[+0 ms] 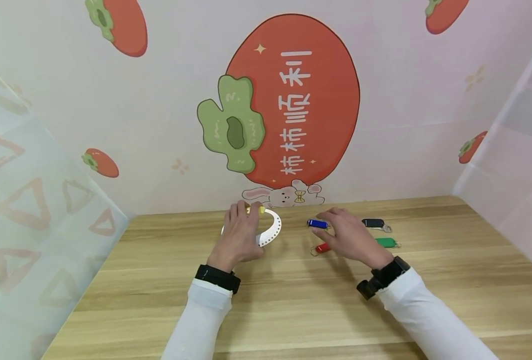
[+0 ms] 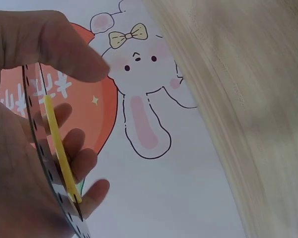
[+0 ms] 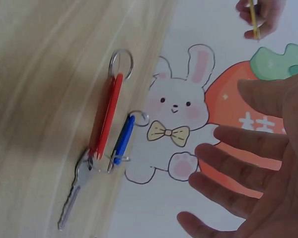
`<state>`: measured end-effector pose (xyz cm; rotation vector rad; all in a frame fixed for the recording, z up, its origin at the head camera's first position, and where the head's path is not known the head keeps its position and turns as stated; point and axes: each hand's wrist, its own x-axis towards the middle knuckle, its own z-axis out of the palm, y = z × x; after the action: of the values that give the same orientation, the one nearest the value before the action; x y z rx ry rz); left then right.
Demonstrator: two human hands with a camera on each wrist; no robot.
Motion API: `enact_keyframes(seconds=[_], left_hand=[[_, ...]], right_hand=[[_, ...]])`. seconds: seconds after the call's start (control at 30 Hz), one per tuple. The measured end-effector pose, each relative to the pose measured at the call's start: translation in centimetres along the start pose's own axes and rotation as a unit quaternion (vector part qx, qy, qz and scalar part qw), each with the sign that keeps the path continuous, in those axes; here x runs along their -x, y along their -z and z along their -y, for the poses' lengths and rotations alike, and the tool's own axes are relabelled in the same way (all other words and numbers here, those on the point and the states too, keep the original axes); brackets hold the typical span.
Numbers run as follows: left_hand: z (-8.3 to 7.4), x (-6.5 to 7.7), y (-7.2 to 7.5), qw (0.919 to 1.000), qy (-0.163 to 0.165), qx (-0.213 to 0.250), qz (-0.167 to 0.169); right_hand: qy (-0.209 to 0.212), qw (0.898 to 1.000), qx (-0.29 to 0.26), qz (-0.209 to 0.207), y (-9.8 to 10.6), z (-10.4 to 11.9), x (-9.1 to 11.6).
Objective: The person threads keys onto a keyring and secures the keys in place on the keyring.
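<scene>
My left hand (image 1: 239, 232) grips a white ring-shaped plate (image 1: 272, 231) with small holes along its rim. A yellow piece (image 2: 62, 148) sits along the plate, which shows nearly edge-on between thumb and fingers in the left wrist view. My right hand (image 1: 349, 235) hovers over several key tags, its fingers spread and holding nothing. Closest to its fingertips is a blue key tag (image 1: 317, 224). Partly under the hand lies a red key tag (image 3: 108, 116), with a silver key (image 3: 72, 196) at its lower end in the right wrist view.
Right of my right hand lie a black key tag (image 1: 373, 223) with a metal ring and a green key tag (image 1: 386, 243). The wooden table (image 1: 293, 310) meets a printed backdrop (image 1: 167, 125) at the back, with side panels at left and right.
</scene>
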<state>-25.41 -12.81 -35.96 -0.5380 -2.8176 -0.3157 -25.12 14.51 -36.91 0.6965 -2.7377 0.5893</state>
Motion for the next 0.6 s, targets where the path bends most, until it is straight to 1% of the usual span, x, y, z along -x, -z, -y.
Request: enact_keyframes(seconds=[0.13,0.23,0.4,0.6], left_hand=[[-0.1,0.0,0.2,1.0000,0.005,0.005,0.004],[-0.1,0.1,0.3,0.9999,0.008,0.005,0.008],[0.0,0.0,0.3,0.9999,0.011,0.000,0.007],[0.0,0.1,0.4,0.9999,0.009,-0.005,0.003]], right_hand=[[0.008,1.000,0.007,0.011,0.0,-0.6,-0.9],[0.012,1.000,0.001,0.025,-0.1,-0.8,-1.5],[0.007,0.999,-0.009,0.045,-0.2,-1.0,-2.4],[0.021,0.998,0.004,0.060,-0.3,-1.3,-3.6]])
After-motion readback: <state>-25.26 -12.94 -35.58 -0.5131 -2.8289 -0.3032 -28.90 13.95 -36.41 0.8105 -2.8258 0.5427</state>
